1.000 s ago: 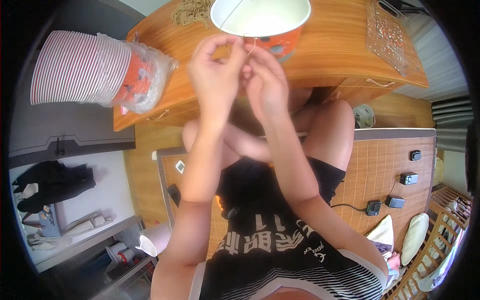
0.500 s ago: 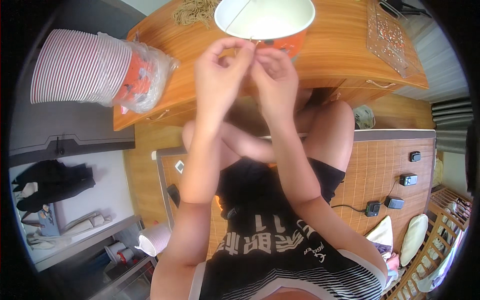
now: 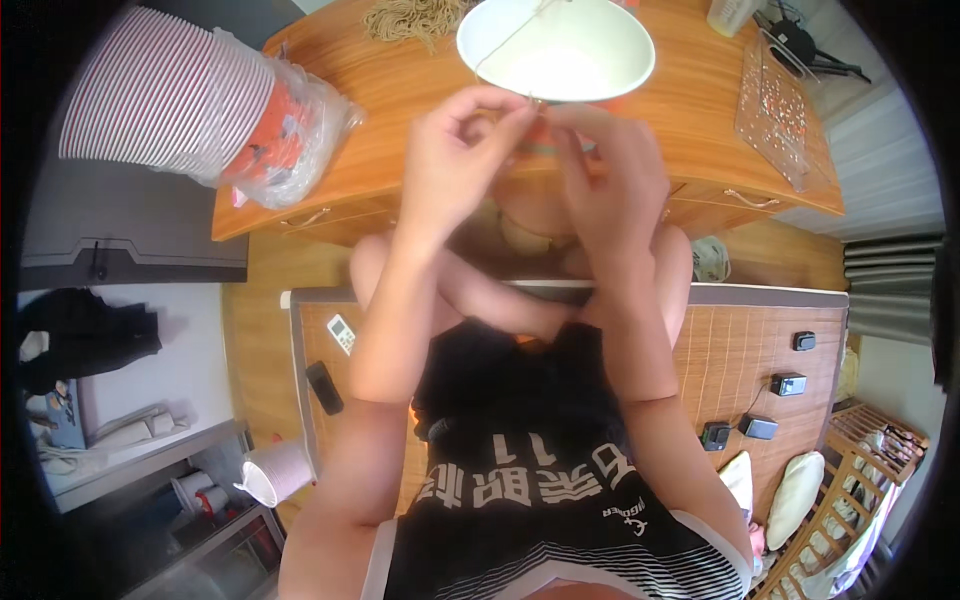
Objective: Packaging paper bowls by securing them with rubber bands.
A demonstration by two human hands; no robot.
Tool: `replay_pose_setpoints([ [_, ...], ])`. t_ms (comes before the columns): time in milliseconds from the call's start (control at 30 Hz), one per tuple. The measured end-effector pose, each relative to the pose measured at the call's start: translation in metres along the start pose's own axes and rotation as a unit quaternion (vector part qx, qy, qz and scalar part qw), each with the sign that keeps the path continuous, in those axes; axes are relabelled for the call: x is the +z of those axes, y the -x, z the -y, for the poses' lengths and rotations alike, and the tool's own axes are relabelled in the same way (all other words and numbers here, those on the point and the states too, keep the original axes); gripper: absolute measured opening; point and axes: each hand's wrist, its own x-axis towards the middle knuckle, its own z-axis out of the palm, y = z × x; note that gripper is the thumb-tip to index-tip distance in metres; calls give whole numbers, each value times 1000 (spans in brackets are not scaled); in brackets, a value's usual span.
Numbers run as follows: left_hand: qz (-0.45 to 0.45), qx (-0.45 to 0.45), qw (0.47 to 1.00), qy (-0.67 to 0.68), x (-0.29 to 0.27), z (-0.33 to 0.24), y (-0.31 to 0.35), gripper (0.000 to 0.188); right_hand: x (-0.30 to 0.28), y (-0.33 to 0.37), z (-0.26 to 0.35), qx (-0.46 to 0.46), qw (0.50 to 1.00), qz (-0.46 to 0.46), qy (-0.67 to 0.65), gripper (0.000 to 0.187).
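A paper bucket [image 3: 570, 65], white inside and orange outside, stands near the desk's front edge. A thin tan cord [image 3: 512, 45] crosses its opening and runs down to my left hand [image 3: 455, 150], whose thumb and forefinger pinch it in front of the rim. My right hand [image 3: 622, 180] is close on the right, thumb and forefinger drawn together by the left fingertips. Motion smears it, and whatever sits between its fingers is too small to make out. A bundle of tan cords [image 3: 412, 20] lies on the desk to the left of the bucket.
On the desk's left end lies a long stack of nested buckets [image 3: 150, 100] partly in clear plastic. A clear tray of small bits [image 3: 775, 120] is at the right. Below me, a mat carries a remote control [image 3: 341, 334], a phone [image 3: 324, 388] and several small black devices [image 3: 789, 384].
My right hand has shifted right and turned, its fingers opening slightly away from the left. The left hand keeps its pinch. The whole view has moved a little.
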Motion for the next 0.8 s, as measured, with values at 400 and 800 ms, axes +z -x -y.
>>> replay_pose_setpoints([
  [400, -14, 152, 984, -97, 2, 10, 3, 10, -18, -34, -6, -113, 984, 132, 35, 15],
  [800, -54, 185, 977, -89, 2, 13, 7, 15, -16, -34, -6, -128, 982, 129, 47, 16],
])
